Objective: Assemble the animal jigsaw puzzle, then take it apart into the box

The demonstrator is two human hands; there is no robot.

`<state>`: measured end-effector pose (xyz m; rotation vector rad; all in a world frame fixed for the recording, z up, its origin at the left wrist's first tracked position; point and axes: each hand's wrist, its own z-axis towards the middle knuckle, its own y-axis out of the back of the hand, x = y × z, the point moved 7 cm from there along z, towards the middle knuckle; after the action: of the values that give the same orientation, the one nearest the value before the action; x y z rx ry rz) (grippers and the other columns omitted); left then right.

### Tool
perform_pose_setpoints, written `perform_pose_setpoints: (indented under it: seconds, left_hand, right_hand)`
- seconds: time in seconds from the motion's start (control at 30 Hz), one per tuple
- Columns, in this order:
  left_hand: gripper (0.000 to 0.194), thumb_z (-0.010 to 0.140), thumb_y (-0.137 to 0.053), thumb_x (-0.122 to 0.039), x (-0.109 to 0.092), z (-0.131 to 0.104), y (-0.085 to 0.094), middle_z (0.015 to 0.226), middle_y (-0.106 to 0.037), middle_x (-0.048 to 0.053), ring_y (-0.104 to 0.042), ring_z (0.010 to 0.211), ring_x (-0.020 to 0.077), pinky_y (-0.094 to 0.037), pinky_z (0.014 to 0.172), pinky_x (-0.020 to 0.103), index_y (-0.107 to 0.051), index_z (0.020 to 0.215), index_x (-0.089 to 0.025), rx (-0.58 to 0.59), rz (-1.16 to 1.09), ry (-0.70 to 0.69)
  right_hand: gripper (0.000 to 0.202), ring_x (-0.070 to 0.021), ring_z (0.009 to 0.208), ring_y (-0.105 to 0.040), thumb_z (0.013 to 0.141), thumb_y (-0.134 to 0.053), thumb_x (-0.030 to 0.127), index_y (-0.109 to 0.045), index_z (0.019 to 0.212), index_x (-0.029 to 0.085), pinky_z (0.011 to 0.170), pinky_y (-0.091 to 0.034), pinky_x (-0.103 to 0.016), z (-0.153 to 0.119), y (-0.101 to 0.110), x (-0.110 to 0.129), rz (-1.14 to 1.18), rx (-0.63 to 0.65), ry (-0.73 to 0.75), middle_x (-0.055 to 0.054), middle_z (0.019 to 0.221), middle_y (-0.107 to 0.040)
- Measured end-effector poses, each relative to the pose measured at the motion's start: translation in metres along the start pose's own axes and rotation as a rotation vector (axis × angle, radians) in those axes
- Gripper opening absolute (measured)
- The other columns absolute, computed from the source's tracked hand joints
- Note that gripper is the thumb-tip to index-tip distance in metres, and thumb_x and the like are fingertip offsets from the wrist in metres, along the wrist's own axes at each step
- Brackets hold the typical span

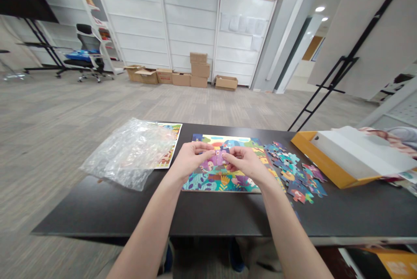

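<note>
A colourful jigsaw puzzle (208,184) lies flat on the black table, with animals and plants printed on it. Over its middle, a purple puzzle piece (219,157) sits between my two hands. The fingertips of my left hand (190,157) pinch its left side. From the other side, my right hand (246,162) has thumb and fingers closed on it, and the fingers partly cover it. Whether the piece touches the picture below, I cannot tell. Loose puzzle pieces (289,172) are heaped just right of the puzzle, some overlapping.
A crumpled clear plastic bag (130,155) partly covers a printed picture sheet (176,129) at the left. An open yellow box (345,179) with a white inside stands at the right, beyond the loose pieces. The black table's (221,218) front edge runs close to my body.
</note>
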<state>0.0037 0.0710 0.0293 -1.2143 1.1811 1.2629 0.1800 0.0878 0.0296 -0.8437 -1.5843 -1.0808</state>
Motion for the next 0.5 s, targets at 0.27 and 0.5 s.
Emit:
perform_pose_setpoints:
  seconds: [0.27, 0.5]
  left_hand:
    - [0.039, 0.064, -0.086, -0.040, 0.0001, -0.0001, 0.0010, 0.086, -0.078, 0.012, -0.069, 0.071, 0.0181, -0.054, 0.062, 0.027, -0.078, 0.088, -0.011, -0.016, -0.022, 0.007]
    - [0.036, 0.067, -0.085, -0.040, 0.0006, -0.0004, 0.0005, 0.084, -0.077, 0.010, -0.069, 0.068, 0.0174, -0.053, 0.057, 0.025, -0.078, 0.088, -0.013, -0.002, -0.007, -0.011]
  right_hand:
    - [0.047, -0.0149, 0.056, -0.064, 0.074, -0.076, 0.062, -0.053, 0.066, 0.021, 0.057, -0.055, -0.027, 0.0002, -0.0045, 0.0005, 0.012, 0.017, 0.032, 0.000, 0.061, -0.064]
    - [0.047, -0.0125, 0.055, -0.057, 0.074, -0.075, 0.062, -0.052, 0.067, 0.021, 0.054, -0.049, -0.026, -0.0013, -0.0031, 0.0049, 0.050, 0.041, 0.088, 0.003, 0.061, -0.059]
